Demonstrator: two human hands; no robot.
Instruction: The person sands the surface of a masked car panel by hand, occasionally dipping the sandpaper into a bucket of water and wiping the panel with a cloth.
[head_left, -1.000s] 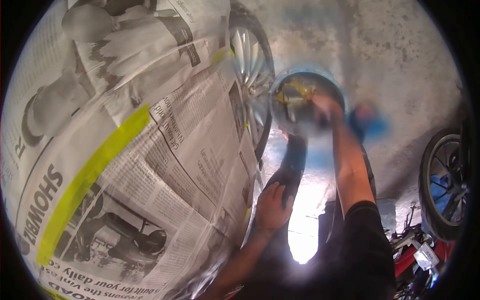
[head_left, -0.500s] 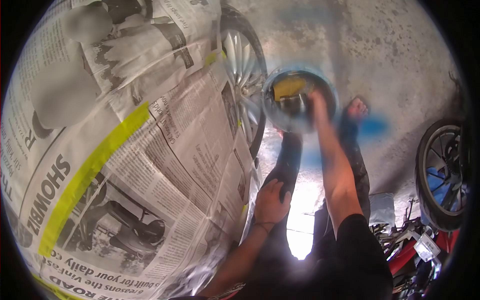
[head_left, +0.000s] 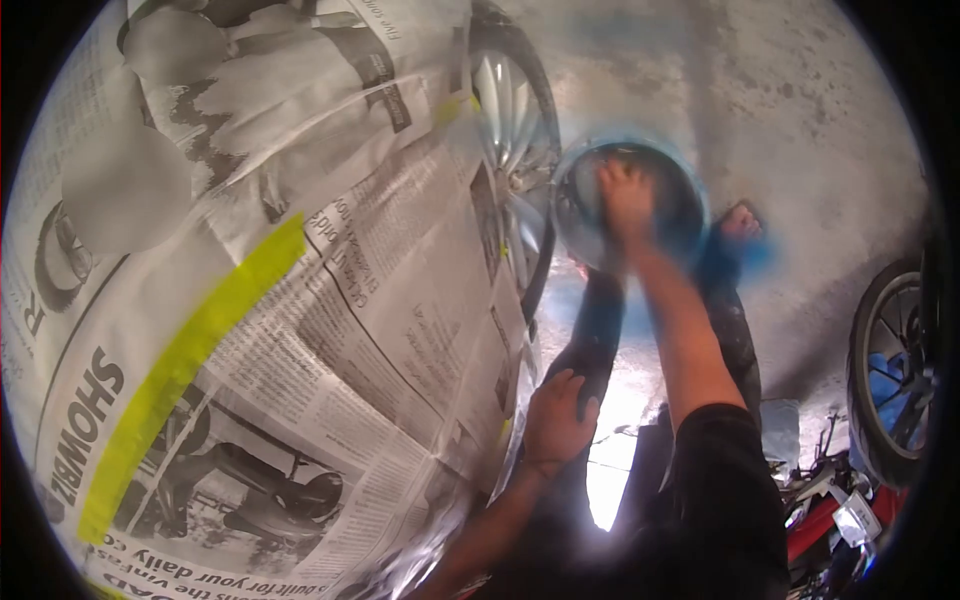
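the newspaper sheets point(head_left: 390, 290) at left are already fixed with yellow tape point(head_left: 200, 335), while the wheel point(head_left: 505, 115) beside them is left uncovered. the right hand point(head_left: 628, 205) reaches inside the bucket point(head_left: 682, 215), at the far middle on the floor point(head_left: 800, 150); by the blur, i cannot tell if it grasps something. the left hand point(head_left: 560, 420) rests on the leg point(head_left: 597, 325), released

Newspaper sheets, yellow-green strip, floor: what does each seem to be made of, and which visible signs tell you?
Newspaper sheets: thin, matt paper, by the print and creases.
Yellow-green strip: probably adhesive tape, fairly matt, by its even band lying across the print.
Floor: likely concrete, unpolished, by its mottled grey surface.
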